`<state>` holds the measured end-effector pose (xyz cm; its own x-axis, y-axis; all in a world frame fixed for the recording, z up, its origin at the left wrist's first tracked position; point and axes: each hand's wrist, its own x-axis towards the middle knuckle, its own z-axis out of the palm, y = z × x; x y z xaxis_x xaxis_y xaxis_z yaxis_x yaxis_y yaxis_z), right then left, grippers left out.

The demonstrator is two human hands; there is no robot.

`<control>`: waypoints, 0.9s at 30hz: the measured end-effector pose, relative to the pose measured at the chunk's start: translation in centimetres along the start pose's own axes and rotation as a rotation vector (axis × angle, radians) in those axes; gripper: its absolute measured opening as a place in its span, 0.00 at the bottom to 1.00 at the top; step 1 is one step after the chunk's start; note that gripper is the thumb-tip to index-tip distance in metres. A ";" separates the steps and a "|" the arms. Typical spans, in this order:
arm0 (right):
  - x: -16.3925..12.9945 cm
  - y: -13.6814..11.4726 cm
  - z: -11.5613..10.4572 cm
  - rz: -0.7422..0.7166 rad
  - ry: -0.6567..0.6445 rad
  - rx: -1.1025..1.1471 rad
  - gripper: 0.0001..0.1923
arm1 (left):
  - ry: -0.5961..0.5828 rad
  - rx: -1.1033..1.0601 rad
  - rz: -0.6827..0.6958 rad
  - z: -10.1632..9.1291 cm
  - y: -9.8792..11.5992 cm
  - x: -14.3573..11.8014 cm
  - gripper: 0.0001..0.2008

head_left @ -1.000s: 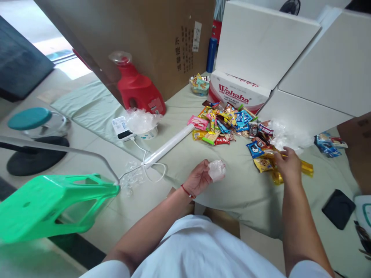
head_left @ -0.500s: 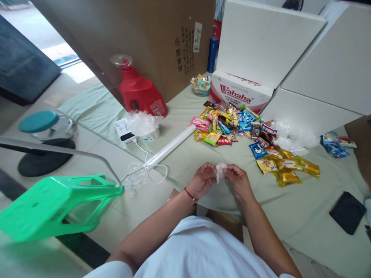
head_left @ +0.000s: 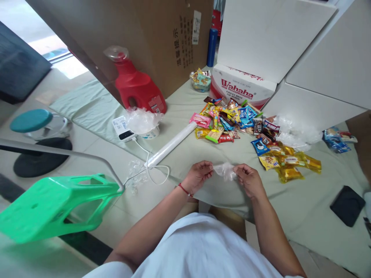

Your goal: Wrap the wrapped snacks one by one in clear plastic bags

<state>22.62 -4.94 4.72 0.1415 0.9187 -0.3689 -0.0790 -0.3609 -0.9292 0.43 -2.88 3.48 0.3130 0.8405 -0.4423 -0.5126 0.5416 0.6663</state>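
Note:
Both of my hands hold a small clear plastic bag (head_left: pixel 226 170) just above the pale green cloth (head_left: pixel 203 154). My left hand (head_left: pixel 198 176), with a red string at the wrist, pinches its left edge. My right hand (head_left: pixel 249 179) pinches its right edge, and the bag is stretched between them. Beyond my hands lies a pile of colourful snack packets (head_left: pixel 232 123). Several yellow packets (head_left: pixel 290 164) lie to the right of my right hand.
A white roll (head_left: pixel 171 144) lies left of the snacks. A red jug (head_left: pixel 136 87), a white power bank (head_left: pixel 123 129) and crumpled clear plastic (head_left: pixel 142 119) sit further left. A Wahaha box (head_left: pixel 243 87) stands behind. A green stool (head_left: pixel 55 204) is at lower left, a black phone (head_left: pixel 347 205) at right.
My right hand left the yellow packets and came over to the bag in my left hand. Both hands have since pulled the crumpled bag apart sideways.

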 end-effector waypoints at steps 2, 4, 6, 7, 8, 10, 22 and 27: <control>0.0 0.0 -0.7 0.070 -0.066 0.000 0.23 | 0.000 -0.005 -0.010 -0.5 0.4 0.2 0.20; 0.0 0.0 -1.4 0.135 -0.132 -0.005 0.24 | -0.008 -0.003 -0.016 -0.9 0.9 0.3 0.19; -0.2 0.2 -1.9 0.111 -0.112 -0.030 0.24 | -0.016 -0.025 -0.027 -1.1 1.2 0.4 0.18; -0.3 0.3 -2.1 0.047 -0.063 -0.057 0.24 | -0.016 -0.048 -0.036 -1.0 1.4 0.4 0.17; -0.5 0.5 -2.1 -0.044 -0.010 -0.088 0.24 | -0.014 -0.072 -0.046 -1.0 1.5 0.4 0.17; -0.9 0.9 -1.9 -0.248 0.031 -0.140 0.26 | -0.010 -0.110 -0.073 -0.7 1.6 0.4 0.15; 0.0 0.7 -0.4 0.045 -0.087 0.158 0.21 | 0.031 -0.153 -0.091 -1.9 3.7 0.5 0.07; -0.5 0.6 0.0 0.037 -0.050 0.352 0.20 | 0.050 -0.025 -0.097 -1.1 1.9 -0.8 0.16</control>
<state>22.50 -5.60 4.34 0.0846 0.9156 -0.3930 -0.4195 -0.3250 -0.8476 -1.65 -2.54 4.40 0.3224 0.7815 -0.5341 -0.5015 0.6196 0.6039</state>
